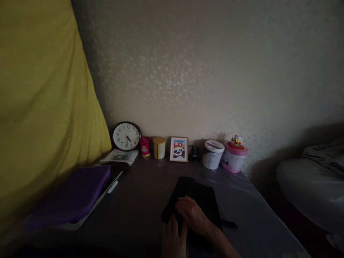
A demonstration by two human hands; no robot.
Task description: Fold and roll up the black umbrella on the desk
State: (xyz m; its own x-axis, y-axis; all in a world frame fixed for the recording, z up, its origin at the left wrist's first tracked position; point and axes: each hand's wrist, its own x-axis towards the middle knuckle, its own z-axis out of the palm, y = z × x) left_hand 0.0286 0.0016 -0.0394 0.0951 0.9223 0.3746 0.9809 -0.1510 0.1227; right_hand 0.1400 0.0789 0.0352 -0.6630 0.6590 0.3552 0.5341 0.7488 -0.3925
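A black cloth item [205, 195] lies on the table before me, with a thin strap-like strip [229, 224] sticking out at its right. It is too dark to tell its kind. My left hand [174, 236] rests at its near left part, fingers stretched forward and touching the cloth. Coming in from the lower right, my right hand [193, 215] lies across the middle of the cloth. Its fingers point left, bent and close together, and seem to grip the fabric just ahead of my left fingertips.
Along the wall stand a round clock [127, 136], a red can [145, 147], a yellow tin [159, 148], a framed panda picture [178, 149], a small black object [194, 154], a white tub [212, 154] and a pink tub [234, 157]. A purple folder [72, 193] lies left, beside a yellow curtain [40, 96].
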